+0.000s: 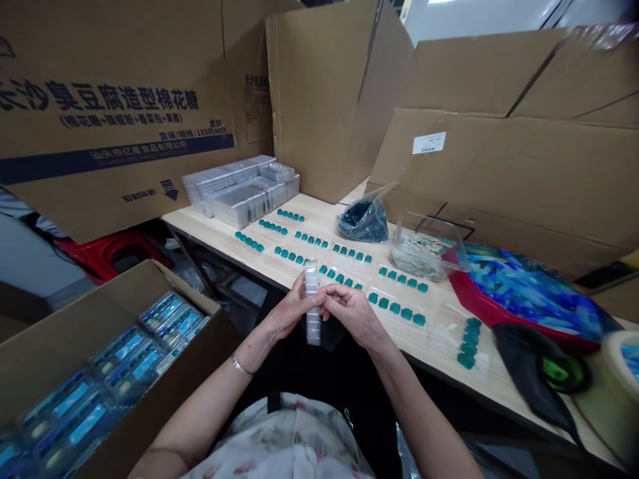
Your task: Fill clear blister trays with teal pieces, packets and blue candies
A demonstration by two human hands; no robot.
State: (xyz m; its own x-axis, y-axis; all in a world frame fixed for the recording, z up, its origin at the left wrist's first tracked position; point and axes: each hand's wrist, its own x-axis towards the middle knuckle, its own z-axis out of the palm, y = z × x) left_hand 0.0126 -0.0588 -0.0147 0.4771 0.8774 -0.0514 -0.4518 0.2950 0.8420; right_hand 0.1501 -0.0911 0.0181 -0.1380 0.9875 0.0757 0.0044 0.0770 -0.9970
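Observation:
At the table's near edge, my left hand [288, 311] is closed around a narrow, upright clear plastic piece [312, 326], seemingly a box or a stack of trays. From the other side, the thumb and fingers of my right hand [353, 313] pinch its edge, and they partly cover what they grip. Just beyond both hands, short rows of small green pieces [344, 278] sit in clear trays on the table [219, 241]. Another green row [468, 342] stands at the right end.
Clear plastic trays [239, 199] are stacked at the back left. A bag of dark pieces [363, 219], a clear tub [424, 249] and a red-rimmed tray of blue strips [479, 303] stand along the back. Lower left, an open carton [197, 293] holds packed boxes. Cardboard walls [324, 100] surround the table.

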